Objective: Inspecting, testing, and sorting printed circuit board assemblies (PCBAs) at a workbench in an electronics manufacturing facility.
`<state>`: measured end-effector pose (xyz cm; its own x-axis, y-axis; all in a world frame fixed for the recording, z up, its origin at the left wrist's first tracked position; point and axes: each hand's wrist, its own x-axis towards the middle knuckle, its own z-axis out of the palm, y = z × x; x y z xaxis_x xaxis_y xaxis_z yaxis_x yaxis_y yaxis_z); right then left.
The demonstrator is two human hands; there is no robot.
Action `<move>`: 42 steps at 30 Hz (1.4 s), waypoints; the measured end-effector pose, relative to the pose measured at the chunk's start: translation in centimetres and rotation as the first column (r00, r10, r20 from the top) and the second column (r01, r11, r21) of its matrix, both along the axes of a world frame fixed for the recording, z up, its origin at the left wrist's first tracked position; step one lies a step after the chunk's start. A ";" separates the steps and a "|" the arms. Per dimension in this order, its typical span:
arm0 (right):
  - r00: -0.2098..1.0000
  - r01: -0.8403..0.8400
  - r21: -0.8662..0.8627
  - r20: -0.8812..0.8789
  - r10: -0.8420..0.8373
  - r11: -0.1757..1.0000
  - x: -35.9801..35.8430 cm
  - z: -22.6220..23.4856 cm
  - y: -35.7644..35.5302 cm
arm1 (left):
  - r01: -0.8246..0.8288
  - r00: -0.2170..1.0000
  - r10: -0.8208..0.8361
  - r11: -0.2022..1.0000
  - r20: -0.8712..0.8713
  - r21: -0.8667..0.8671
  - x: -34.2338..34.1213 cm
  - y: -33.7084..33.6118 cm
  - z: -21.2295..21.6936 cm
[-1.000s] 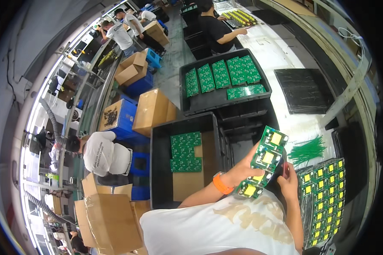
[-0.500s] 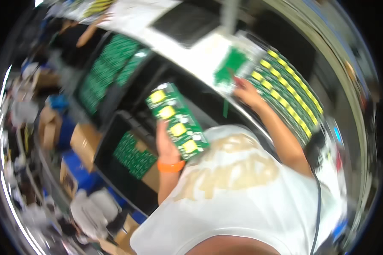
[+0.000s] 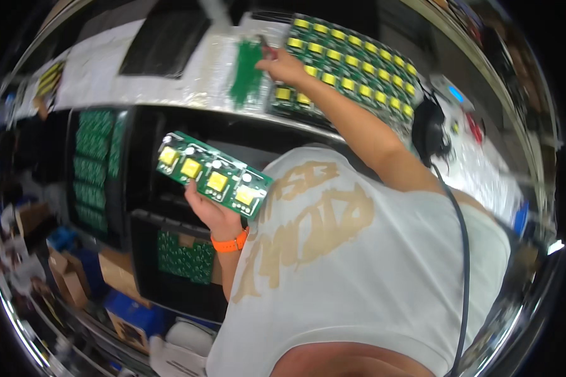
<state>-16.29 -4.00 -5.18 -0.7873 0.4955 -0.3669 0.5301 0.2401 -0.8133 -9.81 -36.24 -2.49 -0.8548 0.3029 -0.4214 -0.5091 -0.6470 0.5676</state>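
My left hand [image 3: 212,212], with an orange band at its wrist, grips a long green circuit board [image 3: 202,171] by its lower edge. The board is tilted, its row of several yellow block components facing up. Over the white worktop my right hand [image 3: 285,68] is closed around a small tool [image 3: 267,51] with a reddish handle and dark metal tip; its exact kind is hard to make out. Right beside that tool lies a pile of thin green strips [image 3: 246,72]. Rows of similar boards with yellow components [image 3: 352,63] lie just right of it, partly behind my right forearm.
Below the bench edge, a black bin [image 3: 146,267] holds green boards [image 3: 185,257]; another black bin with boards [image 3: 93,169] stands to the left. A black mat [image 3: 163,41] lies on the worktop. Cardboard and blue boxes [image 3: 132,314] sit lower left. A dark cable [image 3: 464,251] runs down beside me.
The view has turned, shifting the bench across the picture. The left hand still holds the board, now tilted closer to level. My right hand keeps the tool by the green strips.
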 end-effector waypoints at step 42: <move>0.904 0.389 0.100 -0.233 -0.359 0.916 29.8 -8.0 7.3 | 0.570 0.795 -0.463 0.791 0.392 -0.221 6.9 23.0 -11.9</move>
